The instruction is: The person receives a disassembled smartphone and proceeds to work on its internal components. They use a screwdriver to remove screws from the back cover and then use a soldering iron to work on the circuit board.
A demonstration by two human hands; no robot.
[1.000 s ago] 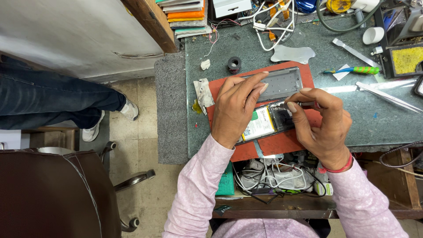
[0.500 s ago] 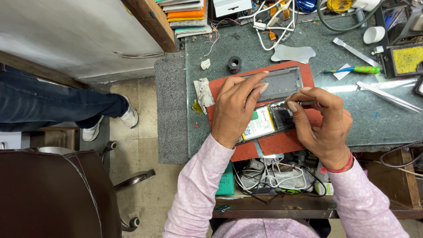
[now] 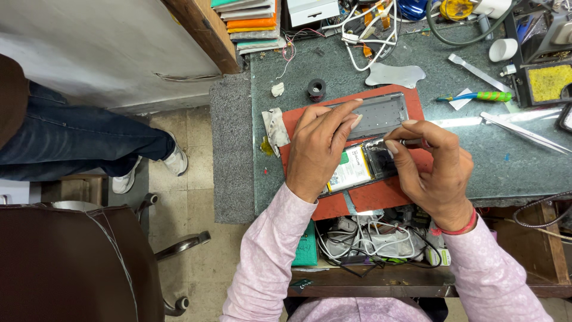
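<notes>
Pinched between your right hand's (image 3: 438, 176) thumb and fingertips is a thin metal tool (image 3: 396, 143), its tip down at the top edge of the opened phone (image 3: 360, 167). Your left hand (image 3: 319, 149) is not gripping anything; it lies flat, palm down, pressing the phone onto the red mat (image 3: 381, 194).

Taking the mat as the landmark: the phone lies across its middle, back off, the pale battery (image 3: 350, 173) showing just beside your left palm. A grey parts tray (image 3: 381, 113) sits at the mat's far edge, under your left fingertips. A black ring (image 3: 316, 89) sits just beyond the mat's far left corner, and a green-handled screwdriver (image 3: 476, 96) just beyond its far right.

The battery is the main risk: if the tip slips sideways, it could gouge the soft cell. Press unevenly with the left hand and the phone may pivot, dragging the tip across the board. Any screw you lift could spring off into the cables (image 3: 369, 238) below the mat's near edge.
</notes>
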